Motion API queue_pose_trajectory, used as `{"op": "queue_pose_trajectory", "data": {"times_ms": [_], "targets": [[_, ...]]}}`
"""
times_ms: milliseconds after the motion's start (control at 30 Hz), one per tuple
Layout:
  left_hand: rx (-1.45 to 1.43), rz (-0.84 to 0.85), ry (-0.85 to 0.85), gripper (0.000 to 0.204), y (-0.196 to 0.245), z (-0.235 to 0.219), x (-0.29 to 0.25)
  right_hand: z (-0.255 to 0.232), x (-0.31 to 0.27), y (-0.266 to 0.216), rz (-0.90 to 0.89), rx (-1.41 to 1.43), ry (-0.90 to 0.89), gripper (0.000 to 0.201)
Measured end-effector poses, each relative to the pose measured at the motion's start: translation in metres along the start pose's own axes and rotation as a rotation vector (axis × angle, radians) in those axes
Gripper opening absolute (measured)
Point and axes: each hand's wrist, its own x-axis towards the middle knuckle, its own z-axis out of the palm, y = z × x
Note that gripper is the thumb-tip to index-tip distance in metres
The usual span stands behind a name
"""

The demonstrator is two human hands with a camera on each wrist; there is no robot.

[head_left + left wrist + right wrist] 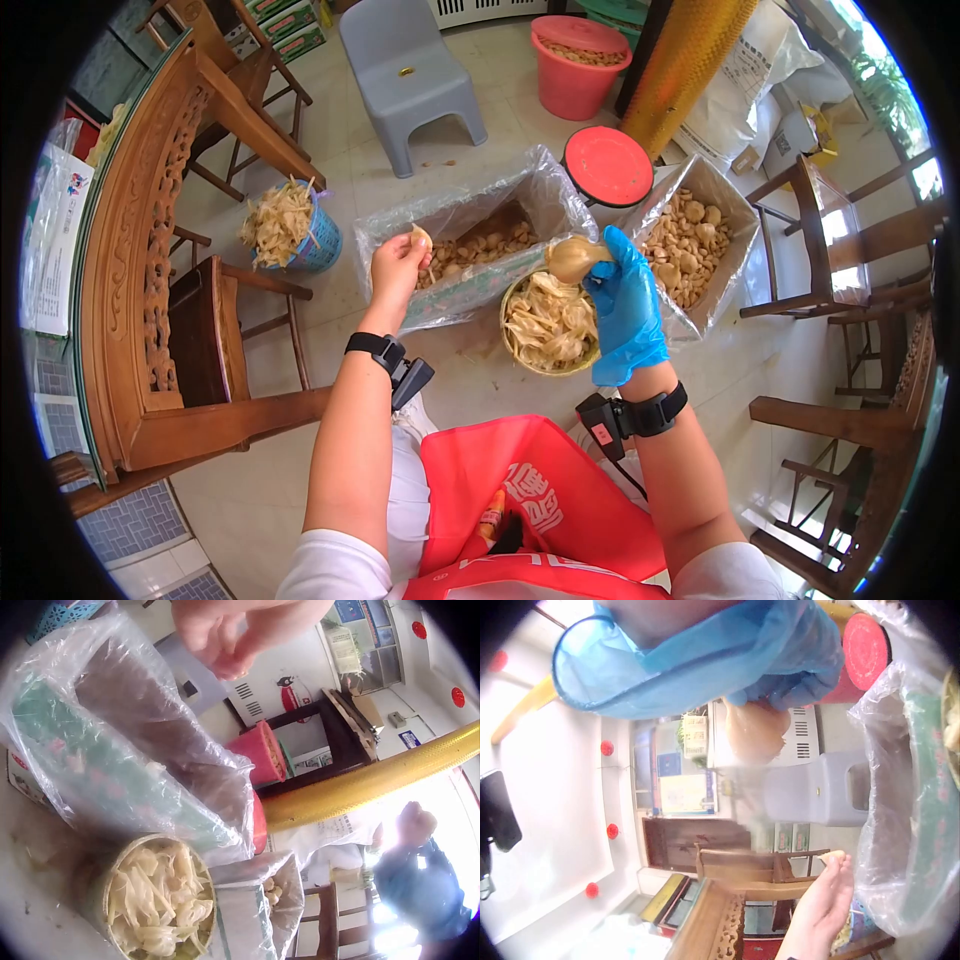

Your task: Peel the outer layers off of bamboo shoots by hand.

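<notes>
My bare left hand (397, 266) pinches a small pale piece (421, 236) between thumb and fingertips, above the near left end of a plastic-lined box (478, 290). Brown bulbs and cloves lie inside that box. A blue glove covers my right hand (628, 305), which grips a large smooth tan bulb (574, 259), much like garlic. Below the bulb stands a round tub (545, 371) heaped with papery peels (550, 318). In the right wrist view the bulb (756, 731) hangs from the gloved fingers, and the bare left hand (823, 904) shows farther off with its piece.
Right of the tub, a second lined box (738, 268) holds tan bulbs. A red-lidded container (608, 166) stands between the boxes. Dry peels overfill a blue basket (325, 243) at left. A grey stool (405, 75), pink bucket (572, 85) and wooden chairs (835, 240) stand around.
</notes>
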Motion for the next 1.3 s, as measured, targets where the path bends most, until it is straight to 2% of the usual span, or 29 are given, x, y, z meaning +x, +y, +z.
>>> {"op": "queue_pose_trajectory", "data": {"times_ms": [133,200,333,433,533,600,667,733,800,867,933,1000,1067,1100,1167,1200,1233,1300], "targets": [[0.023,-0.014,0.036,0.019,0.007,0.003,-0.007,0.001,-0.002,0.001,0.005,-0.028,0.006,0.014],[0.033,-0.03,0.001,0.017,0.009,0.003,-0.007,0.0,-0.001,0.001,0.006,-0.03,-0.004,0.014],[0.025,-0.036,0.002,0.015,0.0,-0.001,-0.002,0.002,-0.003,0.001,-0.006,-0.032,-0.007,0.014],[0.091,-0.09,0.039,0.022,0.0,-0.004,0.001,0.001,-0.002,0.002,-0.005,-0.036,-0.005,0.014],[0.099,-0.036,-0.033,0.026,-0.001,-0.004,0.0,0.0,-0.002,0.002,-0.015,-0.067,-0.023,0.012],[-0.155,-0.054,0.035,0.024,-0.003,-0.001,0.0,0.0,-0.003,0.006,-0.033,-0.051,-0.041,0.012],[-0.228,-0.099,0.046,0.024,-0.002,0.0,0.0,-0.006,0.0,0.007,-0.059,-0.04,-0.045,0.011],[-0.264,-0.115,0.047,0.024,-0.003,-0.001,0.0,-0.007,0.008,0.003,0.063,0.024,-0.024,0.012],[-0.25,-0.117,0.007,0.025,-0.004,-0.004,0.001,-0.007,0.008,0.0,0.038,-0.031,-0.004,0.014],[-0.119,-0.148,-0.083,0.026,-0.009,-0.007,0.005,-0.009,0.007,0.002,0.019,-0.106,-0.026,0.019],[-0.051,-0.203,-0.109,0.028,-0.015,-0.01,0.008,-0.011,0.015,0.007,0.056,-0.207,0.003,0.026],[-0.04,-0.181,-0.13,0.032,0.007,0.002,-0.007,-0.006,0.01,0.005,0.079,-0.235,-0.016,0.031],[-0.051,-0.105,-0.284,0.041,0.043,0.017,-0.03,0.0,0.005,-0.001,0.126,-0.339,-0.05,0.036],[-0.047,-0.104,-0.323,0.041,0.056,0.025,-0.041,0.001,0.009,0.003,0.116,-0.371,-0.089,0.036],[-0.082,-0.011,-0.557,0.049,0.075,0.044,-0.065,0.001,0.011,0.009,0.068,-0.414,-0.195,0.035],[-0.071,-0.018,-0.584,0.049,0.079,0.05,-0.074,0.001,0.009,0.011,0.032,-0.425,-0.263,0.034],[0.007,0.005,-0.655,0.051,0.081,0.054,-0.083,0.001,0.008,0.015,0.032,-0.408,-0.243,0.034],[0.075,-0.018,-0.733,0.049,0.076,0.052,-0.089,0.001,0.007,0.02,0.022,-0.585,-0.435,0.036]]}}
